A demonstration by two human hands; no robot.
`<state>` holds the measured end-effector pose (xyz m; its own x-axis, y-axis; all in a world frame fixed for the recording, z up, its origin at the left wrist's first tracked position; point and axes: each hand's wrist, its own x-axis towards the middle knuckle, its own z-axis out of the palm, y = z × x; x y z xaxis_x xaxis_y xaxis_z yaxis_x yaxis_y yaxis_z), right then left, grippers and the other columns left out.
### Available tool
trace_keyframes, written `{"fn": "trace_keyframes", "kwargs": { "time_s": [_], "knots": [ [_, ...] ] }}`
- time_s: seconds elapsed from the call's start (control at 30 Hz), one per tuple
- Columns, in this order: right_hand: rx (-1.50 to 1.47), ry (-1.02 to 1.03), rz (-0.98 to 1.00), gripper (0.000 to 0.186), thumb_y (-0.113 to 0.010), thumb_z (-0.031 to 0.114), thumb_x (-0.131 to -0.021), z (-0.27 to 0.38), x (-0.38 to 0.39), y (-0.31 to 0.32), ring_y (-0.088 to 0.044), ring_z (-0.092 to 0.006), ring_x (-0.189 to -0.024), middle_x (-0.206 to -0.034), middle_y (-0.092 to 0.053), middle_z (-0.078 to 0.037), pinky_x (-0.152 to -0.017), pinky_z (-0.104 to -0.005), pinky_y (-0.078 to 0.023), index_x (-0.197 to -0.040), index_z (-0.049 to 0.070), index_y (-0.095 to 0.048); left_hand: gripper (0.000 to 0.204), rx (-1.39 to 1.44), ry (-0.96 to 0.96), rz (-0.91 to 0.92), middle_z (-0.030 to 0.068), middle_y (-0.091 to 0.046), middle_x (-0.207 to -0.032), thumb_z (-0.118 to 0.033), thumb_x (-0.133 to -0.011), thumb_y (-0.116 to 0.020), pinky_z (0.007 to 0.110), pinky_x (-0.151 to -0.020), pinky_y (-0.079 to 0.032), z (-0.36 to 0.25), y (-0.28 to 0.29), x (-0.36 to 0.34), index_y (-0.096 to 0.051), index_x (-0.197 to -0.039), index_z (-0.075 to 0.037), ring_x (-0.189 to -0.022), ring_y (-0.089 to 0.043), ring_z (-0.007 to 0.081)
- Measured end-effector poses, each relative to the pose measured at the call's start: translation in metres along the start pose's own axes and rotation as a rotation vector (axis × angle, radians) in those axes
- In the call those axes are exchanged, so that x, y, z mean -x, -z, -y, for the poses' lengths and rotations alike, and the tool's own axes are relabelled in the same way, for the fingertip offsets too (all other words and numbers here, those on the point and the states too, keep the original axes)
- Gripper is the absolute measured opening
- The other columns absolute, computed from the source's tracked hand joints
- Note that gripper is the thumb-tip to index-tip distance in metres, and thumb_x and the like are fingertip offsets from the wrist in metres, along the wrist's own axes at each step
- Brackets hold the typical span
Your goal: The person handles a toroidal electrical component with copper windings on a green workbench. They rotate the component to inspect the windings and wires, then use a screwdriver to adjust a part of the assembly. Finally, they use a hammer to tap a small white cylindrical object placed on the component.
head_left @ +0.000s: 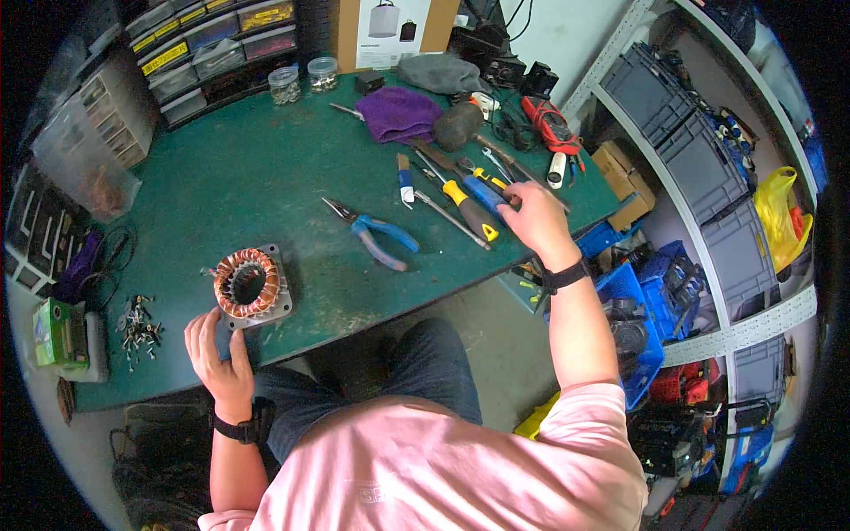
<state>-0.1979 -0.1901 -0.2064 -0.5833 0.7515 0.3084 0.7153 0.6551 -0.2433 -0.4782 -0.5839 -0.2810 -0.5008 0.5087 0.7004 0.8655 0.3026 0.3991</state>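
A motor stator (251, 285) with copper windings and a square metal flange sits at the near left of the green workbench. My left hand (220, 358) grips its near edge, thumb on one side and fingers along the other. Over at the right, my right hand (538, 223) has its bent fingers at the end of a blue-handled tool (483, 192); the hand hides part of the handle. Beside that lies a yellow-and-black screwdriver (469, 208). Between my hands, blue-handled long-nose pliers (372, 237) lie with their handles spread. A paintbrush (405, 181) and a socket wrench (452, 219) lie close by.
Loose screws (139, 329) are heaped at the bench's left. Behind the tools are a purple cloth (398, 113) and red cables (551, 126). Parts drawers (208, 44) and two screw jars (283, 86) stand at the back. Blue bins (639, 327) and a metal shelf (691, 221) flank the right.
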Motion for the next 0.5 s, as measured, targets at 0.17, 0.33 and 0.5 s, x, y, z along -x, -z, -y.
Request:
{"fn": "trace_keyframes", "kwargs": {
  "time_s": [0.17,0.33,0.5],
  "knots": [
    [0.006,-0.004,0.008,0.026,-0.077,0.020,-0.079,-0.0022,0.0024,-0.0032,-0.067,-0.0333,-0.088,-0.094,-0.068,-0.012,-0.076,-0.0439,-0.054,-0.100,0.005,-0.072,0.034,-0.001,0.005,0.010,0.0196,-0.064,-0.112,-0.009,-0.087,-0.067,0.048,-0.096,-0.045,-0.0018,0.0012,-0.0016,-0.061,-0.118,0.004,-0.105,-0.058,0.0390],
    [0.016,0.001,-0.002,0.026,-0.077,0.019,-0.078,-0.0024,0.0044,-0.0047,-0.068,-0.0333,-0.088,-0.094,-0.068,-0.012,-0.076,-0.0438,-0.054,-0.100,0.006,-0.073,0.035,-0.020,0.001,0.004,0.0195,-0.064,-0.111,-0.010,-0.087,-0.068,0.048,-0.096,-0.045,-0.0014,0.0018,-0.0011,-0.061,-0.118,0.004,-0.106,-0.058,0.0391],
    [0.051,-0.004,-0.003,0.027,-0.077,0.020,-0.078,-0.0078,0.0067,-0.0100,-0.068,-0.0348,-0.089,-0.095,-0.068,-0.013,-0.078,-0.0448,-0.054,-0.101,0.006,-0.072,0.035,-0.018,0.004,0.014,0.0197,-0.064,-0.112,-0.011,-0.088,-0.067,0.048,-0.097,-0.044,-0.0011,0.0016,-0.0010,-0.061,-0.119,0.004,-0.107,-0.057,0.0393]
  ]
}}
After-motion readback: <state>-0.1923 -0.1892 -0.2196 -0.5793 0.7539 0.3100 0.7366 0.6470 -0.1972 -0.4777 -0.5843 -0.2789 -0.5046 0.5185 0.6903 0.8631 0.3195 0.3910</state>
